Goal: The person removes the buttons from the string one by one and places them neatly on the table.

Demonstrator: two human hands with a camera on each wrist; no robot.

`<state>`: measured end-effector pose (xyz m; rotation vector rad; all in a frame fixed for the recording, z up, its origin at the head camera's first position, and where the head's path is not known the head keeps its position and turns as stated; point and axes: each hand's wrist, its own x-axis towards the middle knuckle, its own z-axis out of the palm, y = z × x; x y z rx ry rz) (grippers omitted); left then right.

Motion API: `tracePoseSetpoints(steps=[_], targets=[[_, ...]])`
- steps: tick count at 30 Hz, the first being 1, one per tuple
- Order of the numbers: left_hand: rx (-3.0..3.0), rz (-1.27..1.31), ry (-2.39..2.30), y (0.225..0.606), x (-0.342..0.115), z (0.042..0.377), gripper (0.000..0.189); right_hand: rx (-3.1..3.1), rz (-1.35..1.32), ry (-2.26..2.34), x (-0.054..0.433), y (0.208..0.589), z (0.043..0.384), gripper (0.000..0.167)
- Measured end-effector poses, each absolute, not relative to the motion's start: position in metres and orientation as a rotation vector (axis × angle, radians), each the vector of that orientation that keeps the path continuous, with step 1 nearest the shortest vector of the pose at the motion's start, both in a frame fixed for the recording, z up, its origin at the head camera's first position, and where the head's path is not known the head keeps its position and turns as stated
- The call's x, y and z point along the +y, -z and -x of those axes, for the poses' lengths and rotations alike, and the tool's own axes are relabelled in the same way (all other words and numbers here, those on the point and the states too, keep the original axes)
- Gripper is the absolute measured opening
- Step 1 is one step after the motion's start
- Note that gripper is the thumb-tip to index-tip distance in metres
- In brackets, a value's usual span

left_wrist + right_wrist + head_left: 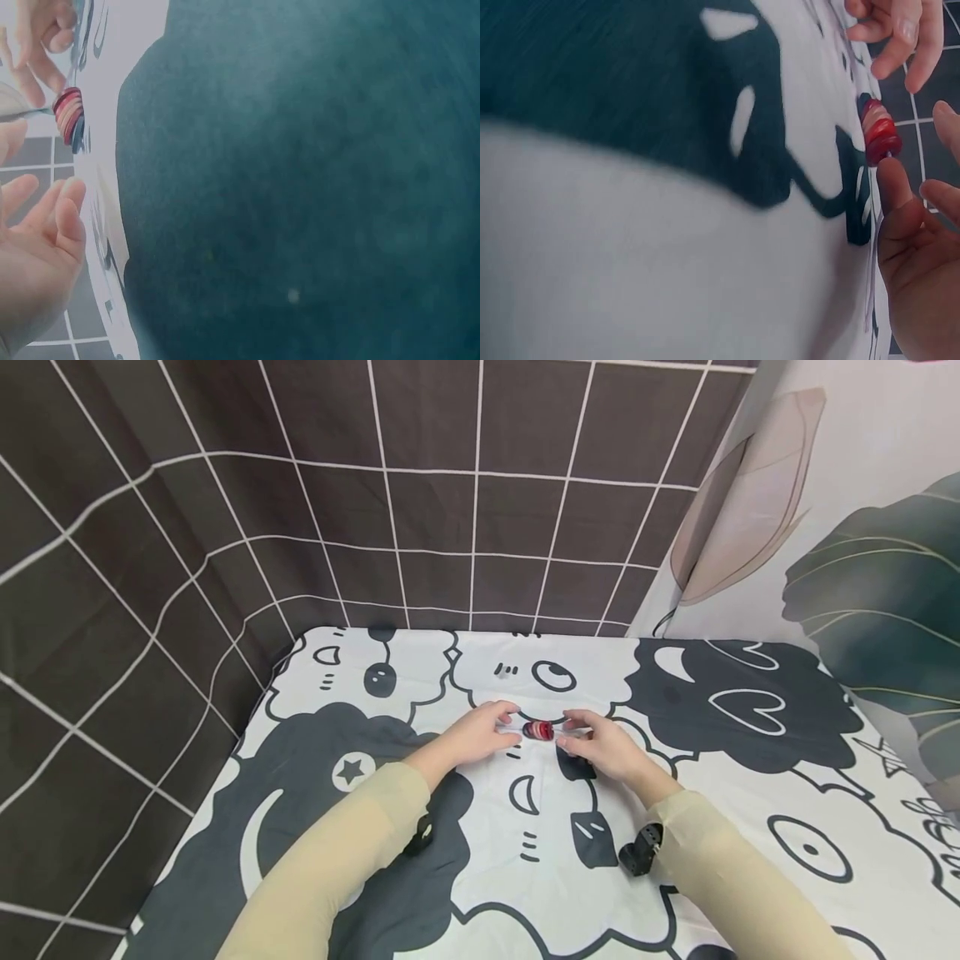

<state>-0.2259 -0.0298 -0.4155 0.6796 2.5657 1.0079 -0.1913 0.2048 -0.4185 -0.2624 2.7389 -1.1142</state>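
Note:
A small stack of red, pink and dark-blue ring-like pieces (538,730) lies on the patterned cloth between both hands. Its exact kind is unclear; thin pale strands seem to run out from its ends. My left hand (480,732) is just left of it, thumb and fingers parted and loosely bent. From the right, my right hand (603,746) reaches in with its fingers also apart. In the right wrist view the right thumb (894,184) appears at the near end of the striped stack (881,133); whether it touches cannot be told. Neither hand visibly grips it.
The cloth (517,893) has black and white cartoon faces and covers the surface. Behind and left hangs a dark curtain with white grid lines (427,510). A leaf-print curtain (892,593) hangs at right. A black device (641,850) sits at the right wrist.

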Motion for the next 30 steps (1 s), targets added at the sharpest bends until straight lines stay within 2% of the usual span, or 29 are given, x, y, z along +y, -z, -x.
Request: tracePoseSetpoints(steps=[10,19,30], targets=[[2.557,-0.674,-1.040,0.425,-0.022,0.226,0.052,2.711,0.245,1.153,0.200,0.425,0.193,0.058],[2.574,-0.587,-1.025,0.427,-0.034,0.221,0.051,2.694,0.301,1.186,0.184,0.432,0.195,0.055],[2.544,-0.646,-1.017,0.422,-0.015,0.225,0.053,2.738,0.277,1.168,0.190,0.427,0.194,0.053]])
